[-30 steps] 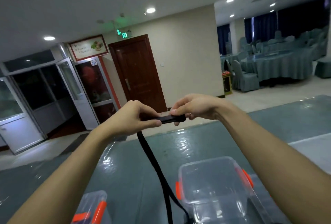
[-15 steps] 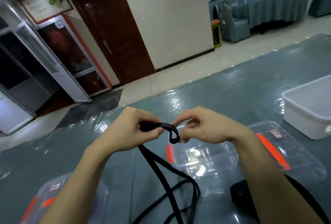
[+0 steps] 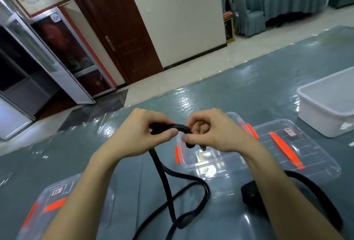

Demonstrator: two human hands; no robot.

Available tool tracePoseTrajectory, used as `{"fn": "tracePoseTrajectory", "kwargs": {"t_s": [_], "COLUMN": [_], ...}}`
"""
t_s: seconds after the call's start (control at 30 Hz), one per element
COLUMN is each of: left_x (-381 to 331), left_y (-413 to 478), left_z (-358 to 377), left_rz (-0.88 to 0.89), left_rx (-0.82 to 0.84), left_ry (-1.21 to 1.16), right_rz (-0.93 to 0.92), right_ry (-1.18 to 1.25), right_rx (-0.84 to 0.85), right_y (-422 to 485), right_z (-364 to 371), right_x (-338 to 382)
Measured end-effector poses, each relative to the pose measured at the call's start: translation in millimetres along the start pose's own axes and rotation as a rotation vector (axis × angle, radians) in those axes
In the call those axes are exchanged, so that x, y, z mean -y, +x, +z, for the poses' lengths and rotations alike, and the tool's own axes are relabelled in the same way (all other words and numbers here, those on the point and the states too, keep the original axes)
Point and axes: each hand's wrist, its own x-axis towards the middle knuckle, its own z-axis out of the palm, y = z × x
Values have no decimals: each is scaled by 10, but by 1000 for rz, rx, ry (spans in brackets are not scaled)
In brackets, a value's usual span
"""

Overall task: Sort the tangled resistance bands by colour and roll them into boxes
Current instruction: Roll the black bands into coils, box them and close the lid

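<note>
Nearest, a black resistance band point(image 3: 164, 178) loops on the glossy grey-green worktop point(image 3: 249, 90) and rises to the left hand point(image 3: 138, 134) and right hand point(image 3: 216, 134), both pinching it above a clear box point(image 3: 216, 166). Far right stands a white tub point(image 3: 329, 109); beyond, pale floor tiles point(image 3: 172, 82), a brown door point(image 3: 118, 28), draped chairs point(image 3: 249, 19).

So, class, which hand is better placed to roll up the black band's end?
Right: the right hand pinches the curled end of the black band over the clear box; the left hand grips its straighter run.
</note>
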Motion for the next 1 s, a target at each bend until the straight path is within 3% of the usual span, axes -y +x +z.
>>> {"fn": "tracePoseTrajectory", "kwargs": {"t_s": [0.2,0.43,0.8,0.9,1.0], "left_x": [-156,-265,-382,-356,-306], "left_y": [-84,-110,-71,-168,-322], "left_z": [164,248,289,293,292], "left_rz": [-45,-147,-158,-163,-209], "left_rx": [-196,-401,-471,-456,-371], "left_ry": [-242,-551,-704,-688,-504], "right_rz": [-91,-188,-205,-125,-30], "right_ry": [367,670,966,765,175], "right_rx": [-240,-149,-85,-16,-8], "right_y": [-92,22,57,-10,-112], "right_z": [19,86,362,370,150], "right_x": [-10,-76,-91,-89,-42]}}
